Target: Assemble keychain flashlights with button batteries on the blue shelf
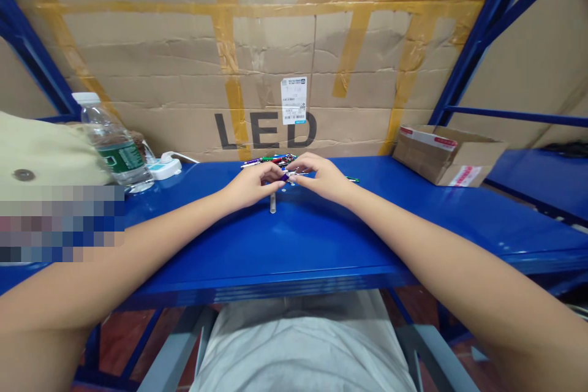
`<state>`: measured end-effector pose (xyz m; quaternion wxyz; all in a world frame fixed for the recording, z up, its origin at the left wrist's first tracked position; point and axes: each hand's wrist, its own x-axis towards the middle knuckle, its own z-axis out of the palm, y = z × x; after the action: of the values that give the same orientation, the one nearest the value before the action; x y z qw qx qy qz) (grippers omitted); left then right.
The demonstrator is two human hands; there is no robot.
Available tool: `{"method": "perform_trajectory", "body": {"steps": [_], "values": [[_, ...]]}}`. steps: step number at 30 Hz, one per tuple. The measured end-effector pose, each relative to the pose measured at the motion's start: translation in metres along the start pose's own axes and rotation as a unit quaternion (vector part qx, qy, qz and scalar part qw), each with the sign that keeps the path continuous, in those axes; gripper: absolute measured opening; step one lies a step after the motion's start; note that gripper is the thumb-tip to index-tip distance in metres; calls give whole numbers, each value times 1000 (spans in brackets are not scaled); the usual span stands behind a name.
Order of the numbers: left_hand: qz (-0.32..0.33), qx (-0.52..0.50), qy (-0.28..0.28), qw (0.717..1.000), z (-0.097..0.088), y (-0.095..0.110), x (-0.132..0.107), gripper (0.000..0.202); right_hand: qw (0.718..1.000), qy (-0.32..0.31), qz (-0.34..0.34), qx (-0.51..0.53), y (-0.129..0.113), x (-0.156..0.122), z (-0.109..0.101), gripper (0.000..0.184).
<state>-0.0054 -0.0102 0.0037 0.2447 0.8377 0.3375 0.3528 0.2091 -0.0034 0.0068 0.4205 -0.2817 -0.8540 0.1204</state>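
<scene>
My left hand is closed, thumb and fingers pinching a small dark blue-purple piece. Against it, my right hand is closed too, its fingertips meeting the piece from the other side. A pale or silvery bit shows at the right fingertips, too small to name. Just behind both hands lies a pile of thin coloured pens, red, green, blue and silver, partly covered by my fingers. A short clear tube rests on the blue tabletop below my left hand.
At the left stand a clear water bottle with a green label and a white power strip. A person's light sleeve or cap-like cloth is close by. An open cardboard box sits right; a large carton rises behind.
</scene>
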Motion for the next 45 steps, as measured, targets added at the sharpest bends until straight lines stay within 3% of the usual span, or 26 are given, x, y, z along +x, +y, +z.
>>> {"method": "perform_trajectory", "body": {"steps": [5, 9, 13, 19, 25, 28, 32, 35, 41, 45], "values": [[6, 48, 14, 999, -3, -2, 1, 21, 998, -12, 28, -63, 12, 1, -5, 21], [7, 115, 34, 993, -7, -4, 2, 18, 978, -99, 19, -180, 25, 3, -3, 18], [-1, 139, 41, 989, -11, -6, 2, 20, 959, -158, 23, -233, 29, 4, 5, 19], [10, 161, 31, 986, -11, -4, 1, 22, 947, -161, 31, -277, 26, 5, 7, 15], [16, 166, 25, 986, -11, -4, 2, 20, 937, -162, 89, -296, 32, 6, 5, 12], [22, 157, 20, 987, -11, -5, 2, 20, 946, -137, 88, -281, 35, 6, 4, 10], [4, 115, 25, 993, -9, -7, 2, 22, 987, -3, 57, -150, 26, 8, 3, 6], [-24, 41, 28, 998, -6, -10, 3, 27, 995, 75, 53, -42, 15, 8, 7, 4], [-45, -80, 27, 995, -1, -12, 5, 31, 996, 90, 7, 11, 10, 5, 12, 15], [-53, -105, 27, 993, 0, -13, 6, 32, 998, 50, -41, -8, 12, 4, 11, 10]]}}
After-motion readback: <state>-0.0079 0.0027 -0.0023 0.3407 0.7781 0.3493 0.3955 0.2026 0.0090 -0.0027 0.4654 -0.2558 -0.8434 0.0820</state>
